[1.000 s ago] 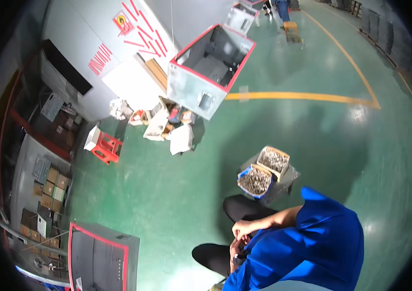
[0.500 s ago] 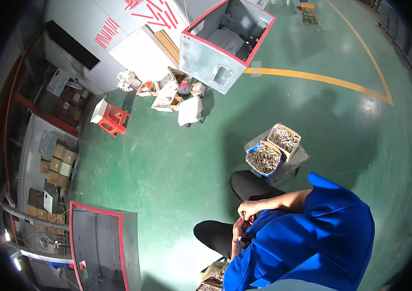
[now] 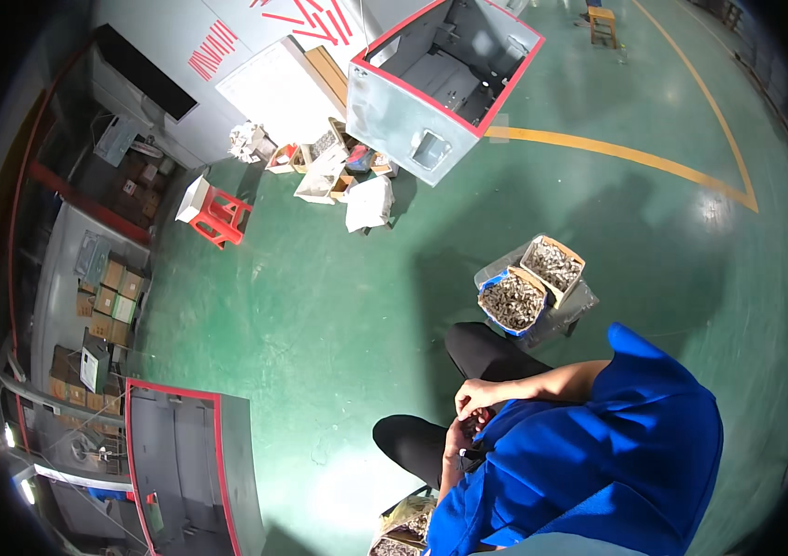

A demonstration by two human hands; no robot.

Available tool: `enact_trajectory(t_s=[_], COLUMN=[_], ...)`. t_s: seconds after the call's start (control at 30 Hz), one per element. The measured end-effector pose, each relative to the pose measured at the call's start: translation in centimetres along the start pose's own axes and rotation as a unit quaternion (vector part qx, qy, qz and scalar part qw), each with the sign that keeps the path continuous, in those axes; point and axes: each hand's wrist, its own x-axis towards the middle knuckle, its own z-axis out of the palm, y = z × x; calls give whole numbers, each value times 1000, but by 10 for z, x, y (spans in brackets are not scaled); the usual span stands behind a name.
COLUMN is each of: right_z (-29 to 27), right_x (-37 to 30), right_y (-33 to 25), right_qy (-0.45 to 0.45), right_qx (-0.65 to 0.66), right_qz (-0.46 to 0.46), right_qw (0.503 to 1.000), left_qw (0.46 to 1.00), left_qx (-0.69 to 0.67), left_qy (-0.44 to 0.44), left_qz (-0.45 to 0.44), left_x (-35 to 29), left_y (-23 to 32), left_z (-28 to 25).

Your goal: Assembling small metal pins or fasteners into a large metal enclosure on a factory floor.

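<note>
My right hand is closed, fingers curled together, just above my left hand in front of my blue shirt. The two hands meet over my lap, and my left hand is closed too. Something small and dark shows between them, but it is too small and too covered to name. Beyond my right knee, two open boxes of small metal parts stand side by side: a blue-edged box and a cardboard-edged box. Another open bag or box of small parts sits close beside my left side.
A low stand supports the two boxes. Farther off stand a grey metal cabinet with red edging, a red stool and a cluster of boxes and bags. Another red-edged cabinet is at lower left.
The whole view has shifted slightly. My hands stay together over my lap, with little visible change in their grip.
</note>
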Motion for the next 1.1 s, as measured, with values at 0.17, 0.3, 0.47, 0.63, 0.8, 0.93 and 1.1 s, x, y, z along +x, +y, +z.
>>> enact_trajectory(t_s=[0.17, 0.3, 0.47, 0.63, 0.8, 0.93, 1.1], right_z=[20, 26, 32, 34, 33, 31, 30], right_x=[-4, 2, 11, 20, 16, 11, 13], right_y=[-5, 2, 2, 18, 12, 3, 9], right_qy=[-15, 2, 7, 3, -9, 2, 21], right_qx=[-92, -115, -268, -301, -290, -308, -294], right_qz=[-76, -94, -233, -284, -255, -272, -254], right_qw=[993, 989, 935, 911, 922, 912, 921], left_qw=[996, 994, 992, 991, 990, 989, 988], left_qx=[-69, -89, -103, -116, -123, -128, -138], left_qy=[-51, -64, -66, -66, -69, -71, -75], left_qz=[-12, -11, -5, 1, 2, 1, 2], left_x=[17, 23, 21, 18, 19, 17, 14], left_y=[-11, -16, -18, -22, -23, -24, -22], left_z=[-5, -8, -14, -19, -20, -21, -19])
